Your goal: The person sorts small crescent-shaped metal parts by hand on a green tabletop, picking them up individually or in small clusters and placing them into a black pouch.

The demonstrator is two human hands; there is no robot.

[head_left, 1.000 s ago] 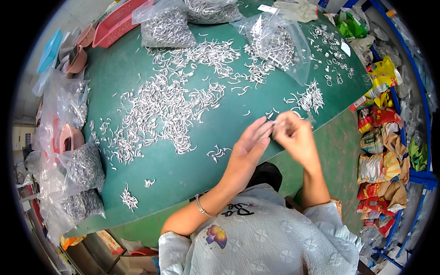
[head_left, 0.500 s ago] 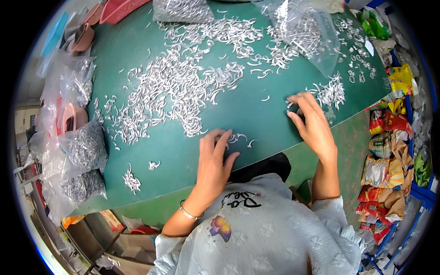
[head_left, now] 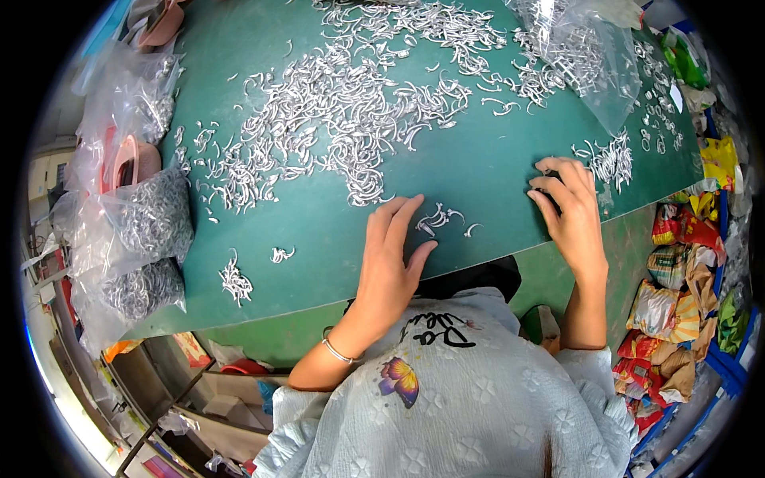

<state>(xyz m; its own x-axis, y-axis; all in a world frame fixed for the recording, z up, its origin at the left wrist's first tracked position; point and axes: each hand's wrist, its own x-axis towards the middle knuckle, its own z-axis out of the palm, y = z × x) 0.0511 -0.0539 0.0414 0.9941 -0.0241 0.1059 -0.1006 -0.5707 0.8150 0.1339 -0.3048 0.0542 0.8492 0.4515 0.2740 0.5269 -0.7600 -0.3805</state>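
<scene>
Several small curved silver metal pieces (head_left: 343, 103) lie spread over a green table (head_left: 478, 171). My left hand (head_left: 390, 259) rests flat on the table with fingers apart, holding nothing, just left of a small cluster of metal pieces (head_left: 438, 219). My right hand (head_left: 570, 211) sits near the table's front right edge with fingers curled downward, beside a small pile of pieces (head_left: 612, 159). What lies under its fingers is hidden. A thin bracelet (head_left: 339, 352) is on my left wrist.
Clear plastic bags of metal pieces (head_left: 151, 219) stand along the table's left edge, and another open bag (head_left: 578, 48) lies at the far right. Pink trays (head_left: 127, 159) sit at the left. Coloured packets (head_left: 677, 287) are heaped on the floor at the right.
My hands were together over the table a second ago; they have moved apart. The left hand came down flat near the front edge, and the right hand shifted right toward the small pile.
</scene>
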